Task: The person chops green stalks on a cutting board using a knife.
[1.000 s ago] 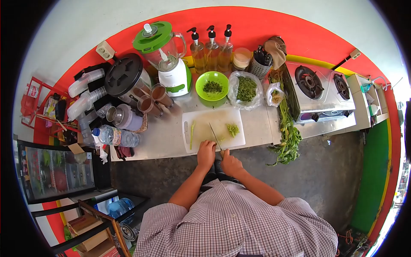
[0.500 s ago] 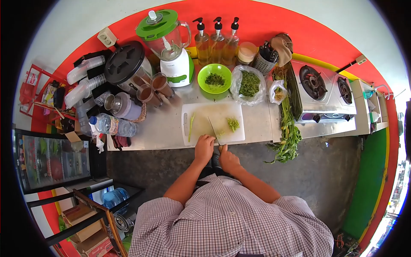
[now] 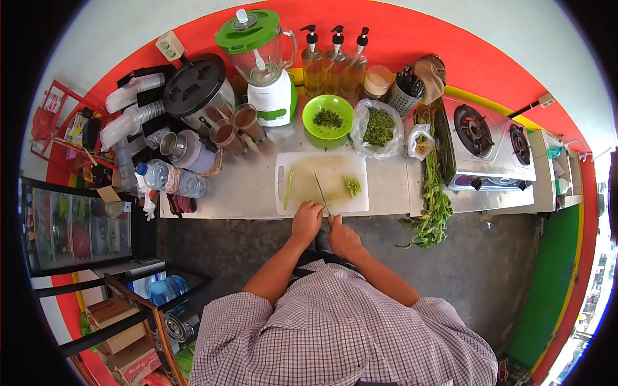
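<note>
My right hand [image 3: 344,236] is wrapped round the handle of a knife [image 3: 322,191], whose blade points away from me over a white cutting board [image 3: 309,161]. Beside the blade, my left hand [image 3: 308,220] rests at the board's front edge with its fingers curled; whatever lies under them is hidden. A single green stalk [image 3: 290,188] lies on the left part of the board. To the right of the blade sits a small heap of chopped greens [image 3: 352,186].
Behind the board stand a green bowl [image 3: 311,132] with chopped herbs and a plastic bag [image 3: 378,128] of greens. Leafy stalks [image 3: 432,215] hang over the counter edge near the gas stove [image 3: 492,164]. A blender [image 3: 270,103], bottles and cups [image 3: 227,136] crowd the back and left.
The whole view has shifted slightly with my head. Both hands and the knife stay nearly in place over the board's front edge.
</note>
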Demonstrator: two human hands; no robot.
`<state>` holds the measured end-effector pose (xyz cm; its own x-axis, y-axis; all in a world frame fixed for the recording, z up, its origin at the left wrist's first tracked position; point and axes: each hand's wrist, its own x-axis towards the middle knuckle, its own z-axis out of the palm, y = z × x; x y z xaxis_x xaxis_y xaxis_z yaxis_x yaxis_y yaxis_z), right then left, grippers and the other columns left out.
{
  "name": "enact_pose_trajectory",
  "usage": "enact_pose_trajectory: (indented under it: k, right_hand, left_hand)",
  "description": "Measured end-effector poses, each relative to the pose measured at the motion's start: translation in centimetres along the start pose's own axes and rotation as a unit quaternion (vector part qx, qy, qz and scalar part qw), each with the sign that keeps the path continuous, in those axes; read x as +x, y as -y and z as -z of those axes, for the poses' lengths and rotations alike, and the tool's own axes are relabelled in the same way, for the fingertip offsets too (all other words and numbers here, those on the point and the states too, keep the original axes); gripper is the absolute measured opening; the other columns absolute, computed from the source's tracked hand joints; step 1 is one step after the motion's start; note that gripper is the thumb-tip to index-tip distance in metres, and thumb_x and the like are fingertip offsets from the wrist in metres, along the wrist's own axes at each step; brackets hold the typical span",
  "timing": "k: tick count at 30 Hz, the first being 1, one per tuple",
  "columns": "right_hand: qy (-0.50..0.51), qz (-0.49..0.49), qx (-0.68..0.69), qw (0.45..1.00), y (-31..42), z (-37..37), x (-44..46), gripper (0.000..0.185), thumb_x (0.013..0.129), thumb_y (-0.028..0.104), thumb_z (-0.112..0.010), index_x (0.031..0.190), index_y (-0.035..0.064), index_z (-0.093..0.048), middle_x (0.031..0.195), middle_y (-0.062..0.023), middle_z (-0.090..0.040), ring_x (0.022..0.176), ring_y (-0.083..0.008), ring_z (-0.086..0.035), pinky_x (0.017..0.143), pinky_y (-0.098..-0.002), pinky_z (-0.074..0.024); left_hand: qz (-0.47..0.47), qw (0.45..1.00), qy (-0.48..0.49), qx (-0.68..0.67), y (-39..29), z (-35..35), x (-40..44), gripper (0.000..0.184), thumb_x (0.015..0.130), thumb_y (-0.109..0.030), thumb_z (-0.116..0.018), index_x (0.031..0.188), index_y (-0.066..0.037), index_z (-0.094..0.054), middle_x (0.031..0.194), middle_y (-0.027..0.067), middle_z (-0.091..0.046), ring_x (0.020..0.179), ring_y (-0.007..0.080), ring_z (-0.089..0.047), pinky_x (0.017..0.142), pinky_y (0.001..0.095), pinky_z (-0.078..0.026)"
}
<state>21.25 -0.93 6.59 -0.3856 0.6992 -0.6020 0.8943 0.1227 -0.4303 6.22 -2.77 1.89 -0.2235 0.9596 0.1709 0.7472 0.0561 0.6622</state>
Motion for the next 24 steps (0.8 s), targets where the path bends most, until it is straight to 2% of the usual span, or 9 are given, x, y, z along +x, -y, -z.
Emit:
enact_pose_trajectory:
  k: [7,10,13,15,18,22,24]
  right_hand:
    - [-0.007,-0.006,-0.009,1.0,-0.5,-0.4,0.8,0.054,0.094,0.021,-0.055,0.136,-0.0049,-0.032,0.103,-0.0357,-0.069,0.098,-0.0506,-0.068,0.089,-0.0593,-0.0528]
    - [0.018,-0.003,0.0,1.0,-0.3,0.8,0.4,0.059,0.094,0.02,-0.055,0.14,-0.0072,-0.029,0.102,-0.0352,-0.069,0.098,-0.05,-0.069,0.089,-0.0585,-0.0535]
    - [0.009,0.017,-0.011,1.0,-0.4,-0.1,-0.7,0.061,0.094,0.018,-0.056,0.141,-0.009,-0.029,0.1,-0.0337,-0.07,0.096,-0.0489,-0.07,0.087,-0.0566,-0.0553]
    - [-0.008,0.011,-0.021,1.0,-0.6,-1.0,0.2,0.061,0.094,0.019,-0.057,0.141,-0.0088,-0.03,0.1,-0.0328,-0.07,0.095,-0.0484,-0.07,0.085,-0.0561,-0.056]
    - [-0.026,0.018,-0.041,0.999,-0.9,-1.3,0.9,0.061,0.093,0.02,-0.059,0.139,-0.008,-0.031,0.098,-0.031,-0.071,0.093,-0.0474,-0.071,0.081,-0.0552,-0.0573]
    - [-0.016,0.024,-0.016,0.999,0.0,0.0,-0.1,0.062,0.092,0.02,-0.061,0.139,-0.0079,-0.032,0.097,-0.03,-0.072,0.092,-0.0466,-0.072,0.081,-0.0553,-0.0577]
    - [-0.019,0.026,-0.016,0.999,-0.2,-0.8,-0.4,0.059,0.092,0.019,-0.06,0.137,-0.0077,-0.034,0.097,-0.0303,-0.072,0.092,-0.0468,-0.072,0.081,-0.0551,-0.0577]
  left_hand:
    - [0.051,0.998,-0.018,-0.043,0.6,-0.4,0.0,0.008,0.084,-0.006,-0.069,0.09,-0.003,-0.075,0.089,0.0133,-0.069,0.089,0.034,-0.065,0.08,0.0421,-0.054]
    - [0.089,0.992,0.0,-0.084,0.4,0.0,0.6,0.006,0.084,-0.006,-0.072,0.087,-0.002,-0.075,0.087,0.0137,-0.069,0.082,0.0339,-0.067,0.076,0.0413,-0.054]
    - [0.106,0.99,0.012,-0.091,0.5,0.2,0.8,0.006,0.082,-0.004,-0.075,0.088,-0.002,-0.074,0.086,0.0128,-0.069,0.077,0.0304,-0.068,0.071,0.0395,-0.055]
    - [0.106,0.986,0.011,-0.126,0.7,0.2,1.0,0.009,0.08,0.002,-0.075,0.088,0.001,-0.072,0.083,0.0128,-0.067,0.069,0.0227,-0.067,0.067,0.0342,-0.054]
    - [0.111,0.982,0.027,-0.15,1.1,0.3,1.1,0.009,0.081,0.003,-0.075,0.089,0.002,-0.071,0.083,0.0119,-0.067,0.069,0.0201,-0.066,0.066,0.0324,-0.053]
    - [0.108,0.98,0.034,-0.161,1.4,0.3,1.1,0.01,0.081,0.003,-0.075,0.089,0.002,-0.07,0.082,0.0114,-0.066,0.069,0.0193,-0.065,0.066,0.0318,-0.053]
    - [0.116,0.982,0.036,-0.144,1.1,0.3,1.0,0.008,0.081,0.0,-0.075,0.088,-0.001,-0.071,0.084,0.0119,-0.066,0.073,0.0251,-0.067,0.069,0.0366,-0.054]
